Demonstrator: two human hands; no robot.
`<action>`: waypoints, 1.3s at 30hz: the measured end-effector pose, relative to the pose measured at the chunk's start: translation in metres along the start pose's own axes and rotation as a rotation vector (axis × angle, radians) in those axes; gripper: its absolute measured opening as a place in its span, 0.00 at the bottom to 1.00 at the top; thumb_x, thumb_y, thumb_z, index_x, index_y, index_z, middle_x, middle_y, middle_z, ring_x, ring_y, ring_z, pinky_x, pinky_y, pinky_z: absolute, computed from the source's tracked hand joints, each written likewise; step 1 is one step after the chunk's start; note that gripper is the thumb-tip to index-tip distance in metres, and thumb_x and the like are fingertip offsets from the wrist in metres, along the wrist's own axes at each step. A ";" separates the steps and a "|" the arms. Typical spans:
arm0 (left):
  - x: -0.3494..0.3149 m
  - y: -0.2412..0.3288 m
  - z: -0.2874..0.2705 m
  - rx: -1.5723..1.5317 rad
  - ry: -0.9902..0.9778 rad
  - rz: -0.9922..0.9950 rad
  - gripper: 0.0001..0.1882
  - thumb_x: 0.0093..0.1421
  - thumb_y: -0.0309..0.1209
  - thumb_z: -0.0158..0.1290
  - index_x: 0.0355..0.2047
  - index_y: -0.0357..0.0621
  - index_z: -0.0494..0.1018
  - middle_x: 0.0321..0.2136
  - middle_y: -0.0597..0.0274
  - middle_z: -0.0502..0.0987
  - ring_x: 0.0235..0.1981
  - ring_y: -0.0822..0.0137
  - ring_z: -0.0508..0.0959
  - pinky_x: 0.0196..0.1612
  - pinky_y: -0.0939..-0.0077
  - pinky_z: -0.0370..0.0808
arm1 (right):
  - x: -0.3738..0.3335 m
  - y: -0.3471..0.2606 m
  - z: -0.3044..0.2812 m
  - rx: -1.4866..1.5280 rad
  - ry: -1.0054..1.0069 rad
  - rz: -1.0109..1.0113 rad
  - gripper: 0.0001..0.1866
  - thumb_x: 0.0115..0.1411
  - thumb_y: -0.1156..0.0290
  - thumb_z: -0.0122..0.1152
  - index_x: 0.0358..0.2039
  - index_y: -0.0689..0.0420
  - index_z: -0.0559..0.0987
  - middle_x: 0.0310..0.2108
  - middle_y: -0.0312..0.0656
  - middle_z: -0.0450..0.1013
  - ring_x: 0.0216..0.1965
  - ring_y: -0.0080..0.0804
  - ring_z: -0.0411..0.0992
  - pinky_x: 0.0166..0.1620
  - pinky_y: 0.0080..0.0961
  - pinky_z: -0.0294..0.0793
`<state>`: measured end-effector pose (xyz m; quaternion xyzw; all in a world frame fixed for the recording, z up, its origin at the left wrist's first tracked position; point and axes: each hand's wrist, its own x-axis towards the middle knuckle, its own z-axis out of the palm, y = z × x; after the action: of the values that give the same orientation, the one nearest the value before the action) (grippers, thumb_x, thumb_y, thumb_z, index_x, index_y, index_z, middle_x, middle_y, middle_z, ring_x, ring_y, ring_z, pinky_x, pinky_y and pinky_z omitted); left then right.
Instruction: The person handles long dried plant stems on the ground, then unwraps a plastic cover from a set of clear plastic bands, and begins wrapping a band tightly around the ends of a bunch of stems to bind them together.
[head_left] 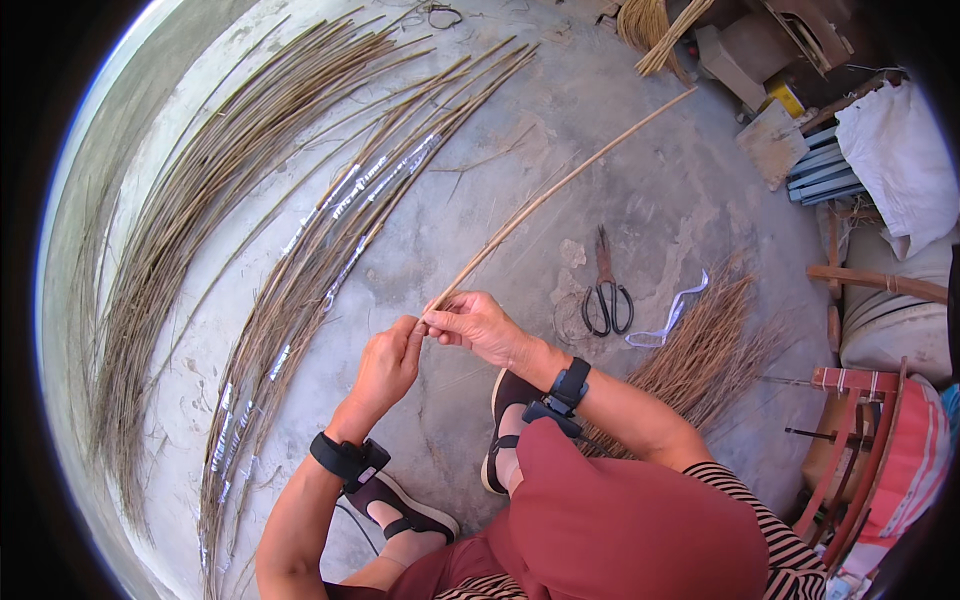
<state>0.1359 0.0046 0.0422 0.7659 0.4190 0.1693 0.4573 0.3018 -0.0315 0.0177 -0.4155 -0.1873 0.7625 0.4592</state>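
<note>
A long, slender tan stick [572, 181], with a thinner strand lying along its lower part, slants up and away to the right from my hands. My right hand [478, 327] is closed around its near end, thumb on top. Right against it, my left hand [386, 367] pinches the same end; the very tip is hidden between the fingers. To the right on the floor lie black-handled scissors [607, 295] with rusty blades. Beside them is a crumpled white strip [672, 312]. A heap of thin brown twigs [700, 350] spreads past my right forearm.
Two long bundles of sticks lie at left: a loose outer one [190, 200] and an inner one [285, 285] wrapped in places with white strips. A straw bundle [660, 40] is at the far right. Along the right side are a white sack [900, 150] and a red wooden frame [855, 450].
</note>
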 end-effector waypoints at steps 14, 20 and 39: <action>-0.007 -0.008 0.005 -0.014 -0.072 -0.131 0.12 0.61 0.34 0.42 0.25 0.38 0.66 0.14 0.47 0.67 0.18 0.49 0.70 0.22 0.59 0.65 | -0.009 -0.029 -0.036 0.021 0.045 -0.079 0.12 0.58 0.73 0.53 0.44 0.58 0.70 0.38 0.41 0.72 0.30 0.17 0.70 0.31 0.11 0.71; -0.004 -0.007 0.001 -0.156 -0.189 -0.111 0.12 0.62 0.34 0.42 0.28 0.37 0.68 0.14 0.54 0.66 0.17 0.62 0.68 0.23 0.69 0.64 | -0.019 -0.043 -0.051 -0.021 0.011 -0.116 0.15 0.57 0.73 0.53 0.46 0.59 0.69 0.40 0.40 0.71 0.31 0.16 0.67 0.31 0.11 0.66; -0.007 -0.021 0.040 0.293 0.263 0.075 0.05 0.54 0.27 0.46 0.24 0.39 0.66 0.18 0.51 0.72 0.21 0.50 0.73 0.21 0.61 0.68 | 0.008 -0.033 -0.077 -0.089 0.265 -0.222 0.07 0.57 0.73 0.56 0.35 0.59 0.72 0.34 0.42 0.72 0.30 0.18 0.70 0.33 0.10 0.73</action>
<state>0.1473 -0.0185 0.0048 0.8107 0.4663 0.2221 0.2757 0.3796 -0.0155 -0.0089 -0.5092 -0.2034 0.6366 0.5423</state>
